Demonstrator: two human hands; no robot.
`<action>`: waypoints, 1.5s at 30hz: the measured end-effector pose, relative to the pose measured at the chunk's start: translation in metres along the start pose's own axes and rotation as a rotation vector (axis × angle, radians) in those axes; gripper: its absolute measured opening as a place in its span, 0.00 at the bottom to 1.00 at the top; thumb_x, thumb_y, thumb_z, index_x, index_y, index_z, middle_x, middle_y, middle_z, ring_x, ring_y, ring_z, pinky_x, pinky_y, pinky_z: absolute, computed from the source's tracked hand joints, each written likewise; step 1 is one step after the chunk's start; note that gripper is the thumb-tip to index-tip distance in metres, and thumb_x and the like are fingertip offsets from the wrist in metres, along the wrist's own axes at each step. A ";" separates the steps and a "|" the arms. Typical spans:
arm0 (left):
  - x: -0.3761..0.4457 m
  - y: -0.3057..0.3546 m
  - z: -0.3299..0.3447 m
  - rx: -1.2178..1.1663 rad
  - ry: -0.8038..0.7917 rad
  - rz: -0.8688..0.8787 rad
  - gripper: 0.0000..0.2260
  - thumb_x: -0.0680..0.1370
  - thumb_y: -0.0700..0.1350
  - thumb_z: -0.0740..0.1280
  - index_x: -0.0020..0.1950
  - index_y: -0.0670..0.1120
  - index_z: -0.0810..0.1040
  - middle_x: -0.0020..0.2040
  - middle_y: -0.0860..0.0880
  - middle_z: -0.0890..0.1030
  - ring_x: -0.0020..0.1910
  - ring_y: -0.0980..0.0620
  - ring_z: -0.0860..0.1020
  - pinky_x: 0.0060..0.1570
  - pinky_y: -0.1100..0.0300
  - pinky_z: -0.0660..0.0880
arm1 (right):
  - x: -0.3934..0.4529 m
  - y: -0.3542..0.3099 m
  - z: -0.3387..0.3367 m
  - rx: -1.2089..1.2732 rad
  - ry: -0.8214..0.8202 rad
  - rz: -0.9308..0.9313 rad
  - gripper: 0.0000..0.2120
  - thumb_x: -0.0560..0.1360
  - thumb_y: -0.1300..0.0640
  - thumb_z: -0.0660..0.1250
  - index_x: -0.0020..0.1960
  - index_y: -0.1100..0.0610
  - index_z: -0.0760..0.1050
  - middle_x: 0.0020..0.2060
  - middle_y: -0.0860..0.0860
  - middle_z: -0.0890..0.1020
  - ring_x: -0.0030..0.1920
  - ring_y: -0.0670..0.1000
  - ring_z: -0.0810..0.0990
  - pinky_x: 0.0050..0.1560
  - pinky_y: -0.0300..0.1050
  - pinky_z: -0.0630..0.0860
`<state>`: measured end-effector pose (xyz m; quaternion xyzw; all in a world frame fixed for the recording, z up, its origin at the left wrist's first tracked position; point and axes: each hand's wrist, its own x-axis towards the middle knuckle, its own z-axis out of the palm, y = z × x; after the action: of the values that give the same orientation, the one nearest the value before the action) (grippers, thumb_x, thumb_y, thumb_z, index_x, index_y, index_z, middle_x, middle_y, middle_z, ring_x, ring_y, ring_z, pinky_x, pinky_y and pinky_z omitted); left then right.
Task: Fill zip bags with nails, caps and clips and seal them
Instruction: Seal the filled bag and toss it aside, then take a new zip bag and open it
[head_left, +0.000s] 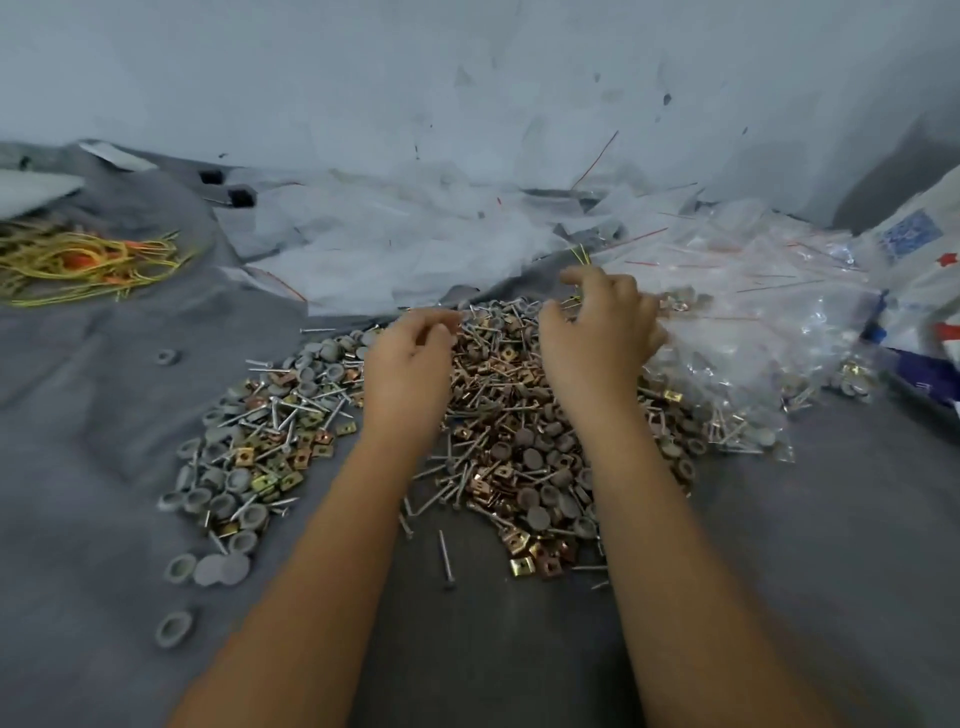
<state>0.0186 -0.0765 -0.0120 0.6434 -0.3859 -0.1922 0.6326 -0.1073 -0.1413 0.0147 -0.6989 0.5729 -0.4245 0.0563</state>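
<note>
on the grey cloth, head view: my left hand (410, 358) and right hand (597, 332) hover over the far edge of the loose pile (467, 426), apart from each other.
left hand: fingers curled in toward the thumb; i cannot tell whether they pinch a nail or nothing.
right hand: fingers loosely bent above the pile; motion blur hides whether anything is between them.
pile: nails (445, 556), grey caps (221, 569) and brass clips (522, 566) mixed together, spread between and around my forearms.
done, as i judge it: filled zip bags (753, 410) lie heaped to my right, touching the pile's edge.
left: a lot; the pile is large, and empty bags (395, 244) lie behind it.
seals: red strips show on some bags, but i cannot tell which are pressed closed.
rubber bands (78, 265): yellow and orange tangle, far left.
cut off: a printed sack (919, 270) at the right edge.
</note>
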 end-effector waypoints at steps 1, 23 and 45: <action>0.006 -0.004 -0.010 0.003 0.049 -0.025 0.13 0.79 0.39 0.61 0.46 0.55 0.80 0.36 0.58 0.80 0.26 0.66 0.72 0.27 0.70 0.67 | -0.002 -0.009 0.008 -0.015 -0.069 -0.039 0.15 0.75 0.50 0.63 0.61 0.46 0.74 0.61 0.50 0.74 0.65 0.55 0.65 0.63 0.55 0.59; 0.020 -0.034 -0.029 -0.139 0.331 -0.080 0.15 0.76 0.33 0.59 0.50 0.51 0.79 0.53 0.48 0.80 0.54 0.50 0.78 0.55 0.51 0.76 | 0.024 -0.095 0.142 -0.194 -0.620 -0.452 0.09 0.76 0.56 0.62 0.52 0.50 0.80 0.52 0.50 0.82 0.57 0.56 0.77 0.56 0.49 0.67; 0.007 -0.015 -0.042 -0.435 0.151 -0.227 0.06 0.79 0.40 0.63 0.43 0.46 0.78 0.30 0.51 0.78 0.27 0.55 0.76 0.22 0.66 0.70 | -0.046 -0.037 0.032 0.625 -0.186 0.020 0.14 0.76 0.56 0.68 0.59 0.49 0.70 0.51 0.47 0.76 0.44 0.43 0.76 0.44 0.40 0.75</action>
<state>0.0584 -0.0552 -0.0197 0.5438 -0.2124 -0.2922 0.7575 -0.0576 -0.1029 -0.0086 -0.6779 0.4142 -0.5135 0.3243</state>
